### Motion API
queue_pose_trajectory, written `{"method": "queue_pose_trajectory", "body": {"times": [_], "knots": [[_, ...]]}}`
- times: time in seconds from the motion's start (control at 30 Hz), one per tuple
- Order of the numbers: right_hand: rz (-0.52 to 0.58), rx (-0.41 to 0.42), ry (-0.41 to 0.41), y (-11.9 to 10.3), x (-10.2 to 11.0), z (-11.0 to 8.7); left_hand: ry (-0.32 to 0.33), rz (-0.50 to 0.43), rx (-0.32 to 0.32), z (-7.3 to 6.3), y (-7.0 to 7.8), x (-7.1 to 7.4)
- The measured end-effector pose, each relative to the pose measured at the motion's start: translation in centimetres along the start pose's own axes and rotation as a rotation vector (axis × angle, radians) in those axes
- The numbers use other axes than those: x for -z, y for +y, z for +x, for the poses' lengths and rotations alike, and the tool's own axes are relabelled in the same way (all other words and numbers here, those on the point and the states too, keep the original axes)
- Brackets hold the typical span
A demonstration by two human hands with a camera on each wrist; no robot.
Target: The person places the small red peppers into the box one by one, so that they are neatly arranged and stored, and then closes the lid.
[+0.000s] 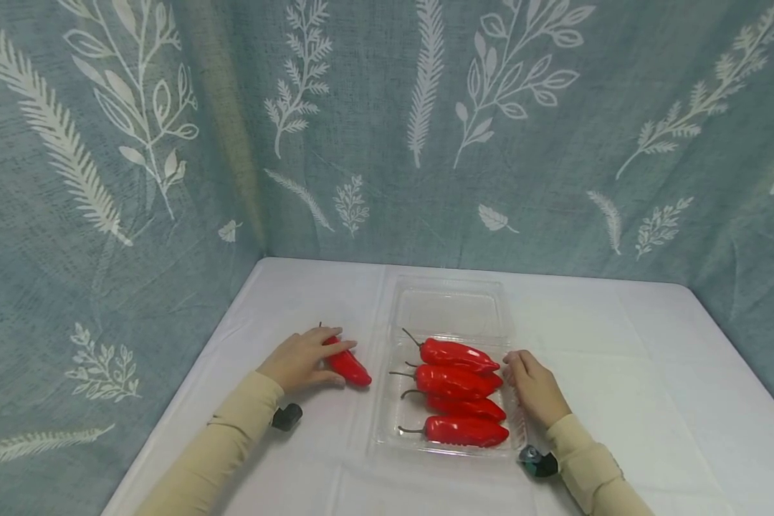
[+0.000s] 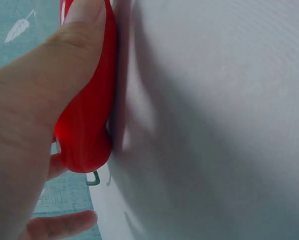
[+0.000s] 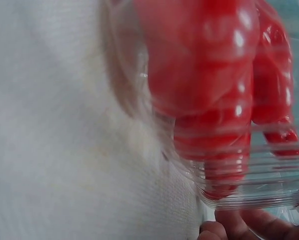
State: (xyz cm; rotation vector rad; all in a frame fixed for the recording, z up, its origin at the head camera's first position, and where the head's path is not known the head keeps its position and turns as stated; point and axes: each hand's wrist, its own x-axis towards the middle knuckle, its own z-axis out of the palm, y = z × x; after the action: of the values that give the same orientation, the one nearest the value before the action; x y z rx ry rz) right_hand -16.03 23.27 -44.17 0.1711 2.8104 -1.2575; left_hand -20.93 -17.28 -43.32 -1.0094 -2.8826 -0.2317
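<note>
On the left part of the white table lies a red pepper [image 1: 350, 368], tilted with its stem toward the back. My left hand [image 1: 304, 360] grips it, thumb on one side and fingers across the other; the left wrist view shows the thumb [image 2: 82, 45] pressed along the red pepper [image 2: 87, 130]. Several more red peppers [image 1: 461, 430] lie in a row in a clear plastic clamshell box [image 1: 392, 423], stems to the left. At the box's right wall, my right hand [image 1: 537, 387] holds the edge, its fingers [image 3: 234, 225] by the ridged plastic in the right wrist view.
The box's clear lid [image 1: 450, 304] is folded open toward the back of the table. A white cloth covers the table [image 1: 619, 373]. Blue-green curtains [image 1: 387, 129] with white leaf prints hang behind and at both sides.
</note>
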Motion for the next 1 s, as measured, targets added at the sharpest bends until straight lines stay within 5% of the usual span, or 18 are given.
{"method": "queue_pose_trajectory", "body": {"times": [0.43,0.77,1.0], "knots": [[-0.024,0.009,-0.002,0.1,0.1,-0.2,0.107,0.076,-0.03,-0.2,0.3,-0.7],[-0.005,0.009,-0.009,0.1,0.0,-0.3,0.148,0.086,0.128,-0.8,0.3,-0.1],[-0.005,0.001,-0.014,-0.1,0.2,-0.2,0.236,0.013,0.119,-0.6,0.4,0.9]]}}
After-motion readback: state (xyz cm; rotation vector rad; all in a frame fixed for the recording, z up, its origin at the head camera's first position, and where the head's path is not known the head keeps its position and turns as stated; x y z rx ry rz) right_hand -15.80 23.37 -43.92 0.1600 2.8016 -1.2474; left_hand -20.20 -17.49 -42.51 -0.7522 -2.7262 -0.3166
